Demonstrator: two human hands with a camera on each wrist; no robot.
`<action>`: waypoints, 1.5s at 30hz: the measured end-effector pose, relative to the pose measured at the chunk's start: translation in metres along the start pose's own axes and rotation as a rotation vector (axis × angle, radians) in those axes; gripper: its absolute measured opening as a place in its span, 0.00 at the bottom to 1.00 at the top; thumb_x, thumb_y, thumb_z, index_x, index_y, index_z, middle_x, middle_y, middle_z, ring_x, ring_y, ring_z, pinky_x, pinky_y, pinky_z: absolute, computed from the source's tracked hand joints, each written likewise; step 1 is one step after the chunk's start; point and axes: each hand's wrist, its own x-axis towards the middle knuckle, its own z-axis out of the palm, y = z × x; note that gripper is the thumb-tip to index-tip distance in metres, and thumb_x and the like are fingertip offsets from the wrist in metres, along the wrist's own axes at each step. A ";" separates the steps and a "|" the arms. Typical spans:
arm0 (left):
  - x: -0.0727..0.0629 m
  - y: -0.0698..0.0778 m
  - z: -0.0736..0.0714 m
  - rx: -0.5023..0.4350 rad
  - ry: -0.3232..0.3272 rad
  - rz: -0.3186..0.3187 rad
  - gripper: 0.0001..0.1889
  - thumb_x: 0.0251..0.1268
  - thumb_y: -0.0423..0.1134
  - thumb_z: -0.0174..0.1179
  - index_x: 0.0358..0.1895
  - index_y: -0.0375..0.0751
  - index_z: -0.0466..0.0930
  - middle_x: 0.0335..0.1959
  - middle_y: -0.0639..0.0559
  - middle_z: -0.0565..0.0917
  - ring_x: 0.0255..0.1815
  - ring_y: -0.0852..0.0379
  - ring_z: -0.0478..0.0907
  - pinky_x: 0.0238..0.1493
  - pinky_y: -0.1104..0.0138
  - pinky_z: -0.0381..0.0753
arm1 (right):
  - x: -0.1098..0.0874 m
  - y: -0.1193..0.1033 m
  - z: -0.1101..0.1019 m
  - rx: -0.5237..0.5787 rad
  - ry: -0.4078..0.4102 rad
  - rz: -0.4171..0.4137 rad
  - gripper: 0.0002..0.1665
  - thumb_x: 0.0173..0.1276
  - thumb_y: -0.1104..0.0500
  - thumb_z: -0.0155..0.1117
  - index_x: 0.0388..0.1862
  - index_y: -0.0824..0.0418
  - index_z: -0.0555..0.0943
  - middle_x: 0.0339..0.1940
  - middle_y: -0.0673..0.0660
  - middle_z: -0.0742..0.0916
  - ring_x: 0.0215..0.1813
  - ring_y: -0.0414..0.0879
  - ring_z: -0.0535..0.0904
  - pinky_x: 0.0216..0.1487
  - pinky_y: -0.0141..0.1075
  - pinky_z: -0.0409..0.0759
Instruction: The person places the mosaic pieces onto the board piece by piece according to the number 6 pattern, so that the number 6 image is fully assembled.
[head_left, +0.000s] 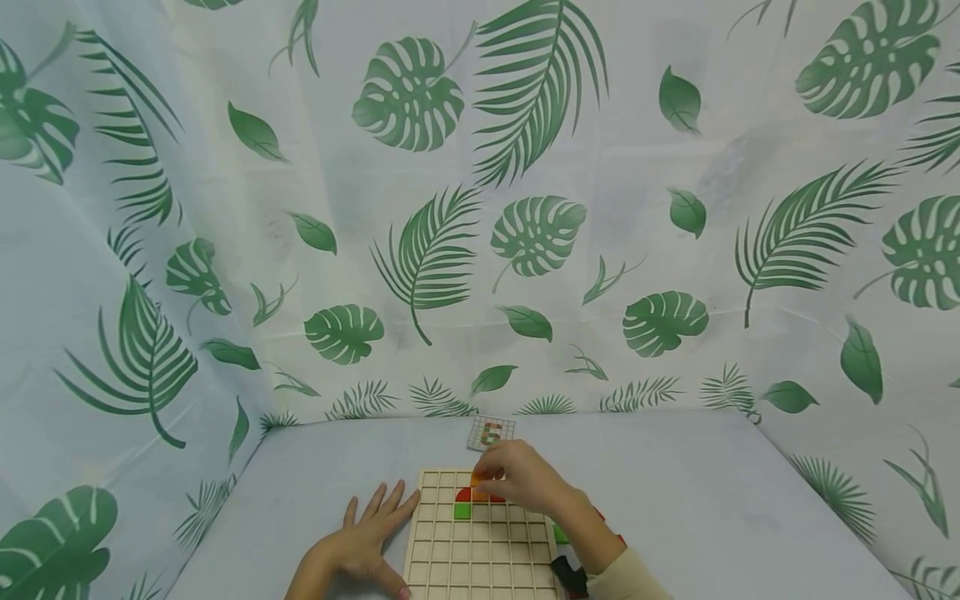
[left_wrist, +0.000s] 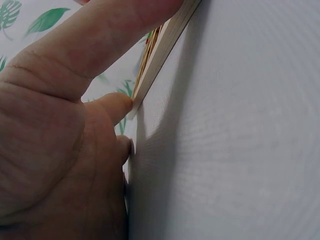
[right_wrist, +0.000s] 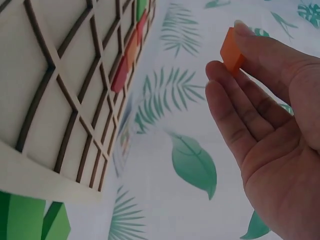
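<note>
My right hand (head_left: 521,477) pinches a small orange block (right_wrist: 232,51) between thumb and fingertips, over the far part of a wooden grid board (head_left: 442,552). Set in the board's cells are a green square (head_left: 462,510), a red piece (head_left: 464,495) with a rounded corner, an orange piece (right_wrist: 132,50) and a second red piece (right_wrist: 119,75). Spread along the board's left side, my left hand (head_left: 360,537) touches its edge with thumb and fingertips. In the head view the right hand partly covers the set pieces.
Behind the board lies a small pattern card (head_left: 491,432) with a coloured grid picture. Green blocks (right_wrist: 25,217) lie by the board's right edge, with a few red ones partly under the right forearm. A black band (head_left: 570,575) shows near the right sleeve. Leaf-printed cloth walls surround the table (head_left: 690,500).
</note>
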 end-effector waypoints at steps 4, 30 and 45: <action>-0.001 0.000 0.000 -0.007 0.005 0.015 0.74 0.31 0.70 0.82 0.86 0.55 0.47 0.87 0.37 0.40 0.86 0.29 0.29 0.70 0.21 0.22 | 0.003 -0.001 0.007 -0.001 -0.014 0.015 0.05 0.66 0.61 0.76 0.40 0.56 0.93 0.37 0.46 0.90 0.40 0.34 0.84 0.39 0.27 0.83; -0.001 0.000 0.002 -0.003 0.013 0.016 0.75 0.31 0.70 0.82 0.86 0.54 0.47 0.87 0.36 0.40 0.86 0.28 0.30 0.70 0.21 0.23 | 0.001 -0.005 0.032 0.042 -0.186 -0.028 0.05 0.67 0.67 0.74 0.37 0.59 0.92 0.41 0.51 0.92 0.42 0.33 0.84 0.43 0.24 0.83; -0.003 0.002 0.000 -0.006 0.005 0.010 0.74 0.31 0.69 0.82 0.86 0.53 0.47 0.87 0.37 0.40 0.86 0.29 0.29 0.71 0.21 0.23 | 0.000 -0.006 0.037 0.033 -0.258 -0.083 0.06 0.64 0.64 0.77 0.39 0.56 0.92 0.38 0.47 0.90 0.37 0.29 0.80 0.40 0.22 0.80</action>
